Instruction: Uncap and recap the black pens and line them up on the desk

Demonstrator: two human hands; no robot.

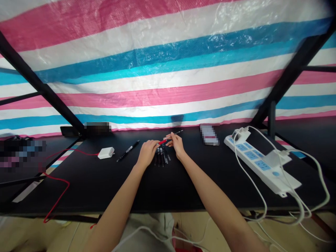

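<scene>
Above the middle of the black table, my left hand [147,151] is closed on a red pen piece [162,142] that points toward my right hand. My right hand [176,144] pinches a thin, clear pen refill [179,132], its narrow end sticking out past the fingers to the upper right. Just below and between both hands lies a bunch of several dark pens or refills [160,156], partly covered by my left hand. To the left of that hand rests a black pen [128,151], set slantwise on the table.
A white charger [106,153] with a red cable lies on the left. At the right are a phone [209,135] and a white power strip [262,164] with plugs and looping cables. Dark metal bars [296,73] slant at both sides; a striped sheet [162,80] hangs behind.
</scene>
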